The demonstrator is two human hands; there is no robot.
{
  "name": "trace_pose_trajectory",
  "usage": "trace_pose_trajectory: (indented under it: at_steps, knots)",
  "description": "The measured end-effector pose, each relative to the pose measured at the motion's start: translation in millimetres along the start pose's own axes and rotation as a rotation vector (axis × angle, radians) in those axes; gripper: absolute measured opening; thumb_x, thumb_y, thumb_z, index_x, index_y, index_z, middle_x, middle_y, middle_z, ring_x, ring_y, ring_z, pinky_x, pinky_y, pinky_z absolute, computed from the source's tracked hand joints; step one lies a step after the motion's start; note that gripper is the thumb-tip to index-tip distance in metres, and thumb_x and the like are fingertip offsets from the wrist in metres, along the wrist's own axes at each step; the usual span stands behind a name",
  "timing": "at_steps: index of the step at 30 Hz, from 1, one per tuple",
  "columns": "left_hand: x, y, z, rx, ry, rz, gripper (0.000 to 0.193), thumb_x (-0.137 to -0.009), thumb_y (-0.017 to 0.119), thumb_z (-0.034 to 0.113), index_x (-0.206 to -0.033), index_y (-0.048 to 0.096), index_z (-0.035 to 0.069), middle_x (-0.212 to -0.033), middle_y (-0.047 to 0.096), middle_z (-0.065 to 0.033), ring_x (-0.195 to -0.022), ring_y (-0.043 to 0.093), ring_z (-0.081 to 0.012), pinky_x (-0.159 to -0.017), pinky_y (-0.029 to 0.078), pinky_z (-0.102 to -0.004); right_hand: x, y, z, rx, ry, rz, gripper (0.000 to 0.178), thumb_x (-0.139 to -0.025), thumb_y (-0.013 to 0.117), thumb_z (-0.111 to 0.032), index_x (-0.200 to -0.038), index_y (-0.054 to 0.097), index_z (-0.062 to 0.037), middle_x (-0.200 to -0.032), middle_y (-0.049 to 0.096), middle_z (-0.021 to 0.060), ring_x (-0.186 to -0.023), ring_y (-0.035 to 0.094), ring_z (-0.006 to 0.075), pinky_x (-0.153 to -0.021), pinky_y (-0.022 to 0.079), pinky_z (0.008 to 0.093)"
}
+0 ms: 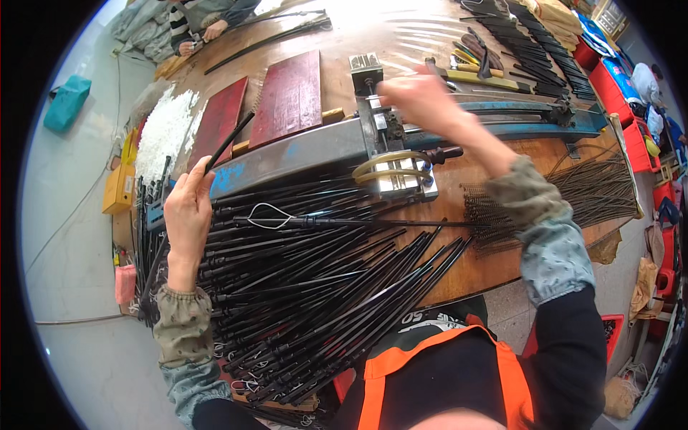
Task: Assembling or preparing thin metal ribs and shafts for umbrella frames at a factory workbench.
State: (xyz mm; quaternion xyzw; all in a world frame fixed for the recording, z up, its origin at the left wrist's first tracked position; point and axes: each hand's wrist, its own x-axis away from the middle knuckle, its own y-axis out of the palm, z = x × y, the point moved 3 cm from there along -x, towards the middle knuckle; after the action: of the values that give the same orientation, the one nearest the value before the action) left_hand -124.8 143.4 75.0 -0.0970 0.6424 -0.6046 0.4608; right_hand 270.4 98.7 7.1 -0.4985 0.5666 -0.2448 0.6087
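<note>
Black rods (308,287) lie heaped across the near side of the wooden table (494,265), fanned out toward the person's orange apron, and this big pile sits just in front of the metal press (380,136), the small clamp-like machine mounted on a long grey-blue bar (287,154). The left hand (188,208), left of the press, is closed around one thin black rod (229,143), pinching it between thumb and fingers so that it points up and away toward the red boards (290,97) behind the bar. The right hand (419,100) is at the top of the press, fingers curled together on or about its upper part; motion blur hides exactly what it grips, so I cannot tell whether it holds a lever or just rests there. One rod with a white wire loop (269,215) lies crosswise on the pile, just in front of the press. Right of the press lies a smaller spread of thin dark wires (595,193). Behind the press, far across the table, more black pieces are laid in a neat row (530,50). As a judgement, much is left: the heap near the press is large, and only one rod is in hand.
</note>
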Motion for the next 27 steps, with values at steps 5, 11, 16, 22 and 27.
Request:
trace_pose_trajectory:
  at_steps: [5,11,16,22,27]
  knots:
    - [-22.4,35.7,22.1,0.011,0.104,-0.132,0.032,-0.095,0.060,0.013,-0.126,0.065,0.019,-0.080,0.062,-0.0144,-0.071,0.063,-0.0311,-0.063,0.049,-0.0412,119.2,-62.8,107.9,0.354,0.109,0.111,0.006,-0.089,0.065,-0.010,-0.091,0.069,-0.0137,-0.085,0.072,0.0014,-0.096,0.064,0.0182,-0.099,0.032,0.0381]
    - [-76.7,131.8,102.0,0.118,0.320,-0.149,0.018,-0.095,0.057,0.021,-0.111,0.065,0.015,-0.082,0.067,-0.0126,-0.077,0.069,-0.0320,-0.062,0.055,-0.0423,160.1,-82.3,148.5,0.395,0.160,0.157,0.006,-0.091,0.060,-0.013,-0.090,0.064,-0.0089,-0.089,0.067,0.0078,-0.095,0.063,0.0262,-0.098,0.039,0.0404]
    - [-78.0,151.7,108.1,0.199,0.278,-0.133,0.018,-0.095,0.059,0.024,-0.098,0.060,0.007,-0.084,0.067,-0.0141,-0.079,0.067,-0.0343,-0.067,0.053,-0.0454,181.2,-77.5,165.2,0.258,0.181,0.203,0.012,-0.093,0.062,-0.012,-0.087,0.059,-0.0017,-0.081,0.060,0.0101,-0.081,0.057,0.0291,-0.080,0.043,0.0382]
    - [-70.9,157.5,100.1,0.282,0.290,-0.051,0.019,-0.092,0.064,0.022,-0.087,0.062,0.004,-0.085,0.066,-0.0135,-0.081,0.066,-0.0346,-0.070,0.052,-0.0450,175.9,-65.3,167.1,0.238,0.161,0.227,0.014,-0.096,0.061,-0.015,-0.092,0.060,-0.0018,-0.083,0.060,0.0098,-0.082,0.056,0.0278,-0.081,0.043,0.0382]
    - [-71.2,161.6,101.7,0.350,0.327,0.050,0.018,-0.091,0.066,0.022,-0.089,0.064,0.004,-0.086,0.066,-0.0145,-0.079,0.065,-0.0353,-0.070,0.052,-0.0450,184.4,-75.6,166.2,0.302,0.200,0.180,0.011,-0.096,0.061,-0.013,-0.098,0.064,-0.0025,-0.091,0.065,0.0093,-0.092,0.061,0.0271,-0.086,0.044,0.0382]
